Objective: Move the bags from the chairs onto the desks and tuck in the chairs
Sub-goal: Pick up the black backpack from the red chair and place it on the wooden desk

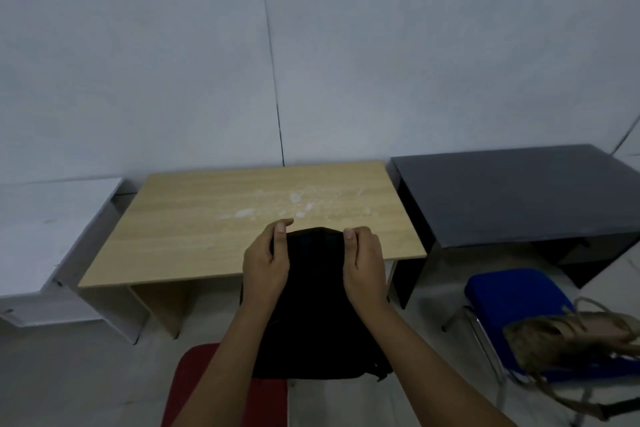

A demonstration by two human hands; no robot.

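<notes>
Both hands grip the black backpack's (313, 305) top corners, left hand (266, 269) and right hand (365, 267) each with fingers curled over the fabric and thumb pinching it. It hangs above the red chair (194, 388), its top over the wooden desk's (207, 229) near edge. Best to lift until the bottom clears that edge, then set it down mid-desk. A tan bag (568, 334) waits on the blue chair (512, 291).

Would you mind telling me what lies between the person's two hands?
In the head view, the black backpack's top lies between left hand and right hand; both grip it.
</notes>
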